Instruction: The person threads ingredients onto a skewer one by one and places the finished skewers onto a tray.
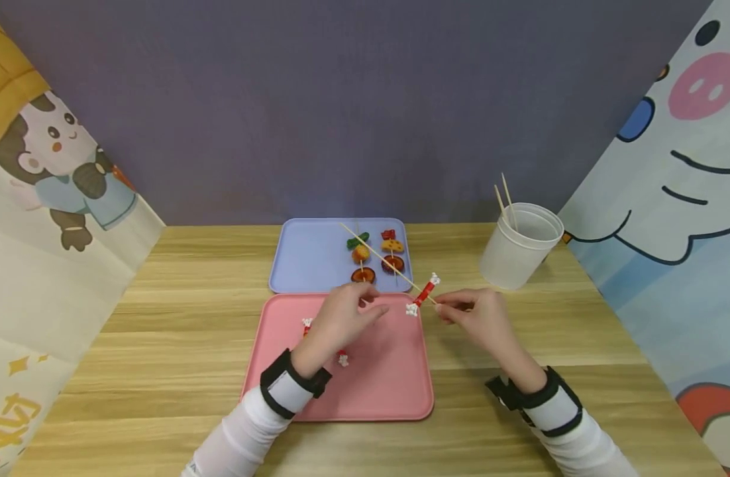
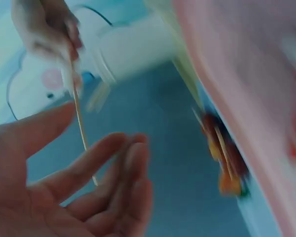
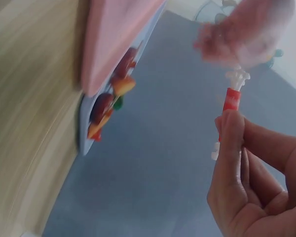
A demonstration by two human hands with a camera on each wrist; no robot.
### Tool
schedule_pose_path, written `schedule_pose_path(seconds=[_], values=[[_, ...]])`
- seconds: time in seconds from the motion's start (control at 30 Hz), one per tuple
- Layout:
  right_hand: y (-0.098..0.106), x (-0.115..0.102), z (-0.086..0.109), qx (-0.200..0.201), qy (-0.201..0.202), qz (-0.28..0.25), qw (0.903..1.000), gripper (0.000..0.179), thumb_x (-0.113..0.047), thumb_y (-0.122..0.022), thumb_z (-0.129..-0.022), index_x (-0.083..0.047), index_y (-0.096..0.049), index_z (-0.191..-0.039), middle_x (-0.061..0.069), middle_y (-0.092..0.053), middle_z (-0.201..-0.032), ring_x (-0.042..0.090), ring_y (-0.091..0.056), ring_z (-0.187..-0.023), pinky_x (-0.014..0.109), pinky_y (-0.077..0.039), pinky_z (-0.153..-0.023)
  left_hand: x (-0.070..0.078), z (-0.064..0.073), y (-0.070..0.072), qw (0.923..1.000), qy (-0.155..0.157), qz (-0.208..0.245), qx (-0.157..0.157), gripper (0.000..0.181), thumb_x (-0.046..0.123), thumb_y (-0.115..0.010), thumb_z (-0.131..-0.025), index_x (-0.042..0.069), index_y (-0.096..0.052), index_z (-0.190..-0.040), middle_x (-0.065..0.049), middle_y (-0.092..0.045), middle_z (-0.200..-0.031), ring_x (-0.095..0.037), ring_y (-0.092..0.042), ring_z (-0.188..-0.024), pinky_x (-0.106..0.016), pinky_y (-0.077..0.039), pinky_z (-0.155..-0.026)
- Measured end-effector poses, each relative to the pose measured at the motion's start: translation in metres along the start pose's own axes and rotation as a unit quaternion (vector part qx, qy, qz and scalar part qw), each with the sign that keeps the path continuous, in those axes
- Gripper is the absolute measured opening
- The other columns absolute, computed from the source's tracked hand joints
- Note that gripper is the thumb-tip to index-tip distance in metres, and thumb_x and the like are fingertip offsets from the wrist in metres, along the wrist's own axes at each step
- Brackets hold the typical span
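A thin wooden skewer (image 1: 379, 256) is pinched near its lower right end between the thumb and fingers of my right hand (image 1: 478, 319). A toy piece with a red middle and white knobbly ends (image 1: 425, 293) sits on the skewer, just beyond those fingertips. In the right wrist view this red-and-white piece (image 3: 231, 98) shows right above my thumb. My left hand (image 1: 341, 317) hovers over the pink tray (image 1: 389, 394), fingers loosely bent and holding nothing. More red-and-white pieces (image 1: 343, 358) lie on that tray, partly hidden by my left hand and forearm.
Behind the pink tray lies a blue tray (image 1: 308, 255) with two skewers of toy food (image 1: 392, 246), including brown mushroom-like slices. A white tub (image 1: 517, 255) with two wooden skewers (image 1: 506, 199) stands at the back right. A grey panel (image 1: 365, 119) closes the table's far side.
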State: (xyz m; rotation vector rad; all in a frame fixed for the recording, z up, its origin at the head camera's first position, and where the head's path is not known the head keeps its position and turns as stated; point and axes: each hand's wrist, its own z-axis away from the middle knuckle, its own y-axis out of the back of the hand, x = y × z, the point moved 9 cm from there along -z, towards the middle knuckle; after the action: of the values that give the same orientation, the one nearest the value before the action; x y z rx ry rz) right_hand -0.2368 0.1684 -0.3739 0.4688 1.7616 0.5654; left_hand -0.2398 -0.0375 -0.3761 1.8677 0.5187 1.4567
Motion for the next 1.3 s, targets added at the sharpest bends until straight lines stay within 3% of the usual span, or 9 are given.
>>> schedule_pose_path(seconds=[0.23, 0.53, 0.67, 0.83, 0.97, 1.3], values=[[0.018, 0.020, 0.000, 0.025, -0.013, 0.018, 0.9995, 0.011, -0.005, -0.075, -0.078, 0.002, -0.075, -0.087, 0.014, -0.072, -0.073, -0.001, -0.063, -0.058, 0.016, -0.050, -0.053, -0.043, 0.017, 0.031, 0.9930, 0.053, -0.103, 0.022, 0.024, 0.017, -0.074, -0.081, 0.001, -0.068, -0.098, -0.014, -0.067, -0.093, -0.024, -0.060, -0.083, -0.038, -0.051, -0.073], [0.032, 0.041, 0.004, 0.037, -0.029, 0.040, 0.9981, 0.012, -0.005, -0.074, -0.079, 0.001, -0.075, -0.089, 0.017, -0.073, -0.080, -0.008, -0.061, -0.058, 0.015, -0.050, -0.054, -0.077, 0.031, 0.041, 0.9852, 0.101, -0.138, 0.002, 0.021, 0.012, -0.072, -0.079, -0.002, -0.067, -0.094, -0.013, -0.066, -0.086, -0.021, -0.059, -0.074, -0.037, -0.050, -0.066], [0.040, 0.051, 0.006, 0.040, -0.046, 0.051, 0.9968, 0.013, -0.006, -0.074, -0.080, 0.001, -0.075, -0.090, 0.017, -0.073, -0.081, -0.007, -0.061, -0.059, 0.015, -0.050, -0.054, -0.084, 0.036, 0.040, 0.9807, 0.104, -0.165, -0.009, 0.014, 0.010, -0.072, -0.080, -0.001, -0.064, -0.077, -0.005, -0.054, -0.064, -0.016, -0.048, -0.059, -0.029, -0.040, -0.054], [0.050, 0.058, 0.010, 0.053, -0.042, 0.070, 0.9953, 0.012, -0.006, -0.074, -0.079, 0.001, -0.075, -0.089, 0.016, -0.073, -0.077, -0.012, -0.058, -0.058, 0.012, -0.048, -0.053, -0.091, 0.042, 0.032, 0.9678, 0.108, -0.223, -0.046, 0.033, 0.010, -0.072, -0.079, 0.009, -0.048, -0.056, 0.002, -0.034, -0.054, -0.014, -0.035, -0.052, -0.026, -0.028, -0.048], [0.057, 0.063, 0.012, 0.062, -0.039, 0.092, 0.9930, 0.012, -0.007, -0.075, -0.079, 0.000, -0.075, -0.088, 0.014, -0.072, -0.074, -0.015, -0.056, -0.057, 0.011, -0.046, -0.051, -0.094, 0.046, 0.028, 0.9595, 0.115, -0.248, -0.066, 0.037, 0.016, -0.074, -0.078, 0.012, -0.046, -0.054, 0.002, -0.042, -0.053, -0.014, -0.043, -0.051, -0.027, -0.032, -0.046], [0.070, 0.072, 0.017, 0.072, -0.049, 0.139, 0.9865, 0.013, -0.013, -0.075, -0.080, -0.003, -0.076, -0.090, 0.010, -0.073, -0.073, -0.016, -0.053, -0.056, 0.013, -0.044, -0.050, -0.096, 0.053, 0.026, 0.9534, 0.150, -0.249, -0.081, 0.035, 0.022, -0.072, -0.081, 0.012, -0.049, -0.056, 0.000, -0.047, -0.054, -0.015, -0.047, -0.050, -0.028, -0.035, -0.042]])
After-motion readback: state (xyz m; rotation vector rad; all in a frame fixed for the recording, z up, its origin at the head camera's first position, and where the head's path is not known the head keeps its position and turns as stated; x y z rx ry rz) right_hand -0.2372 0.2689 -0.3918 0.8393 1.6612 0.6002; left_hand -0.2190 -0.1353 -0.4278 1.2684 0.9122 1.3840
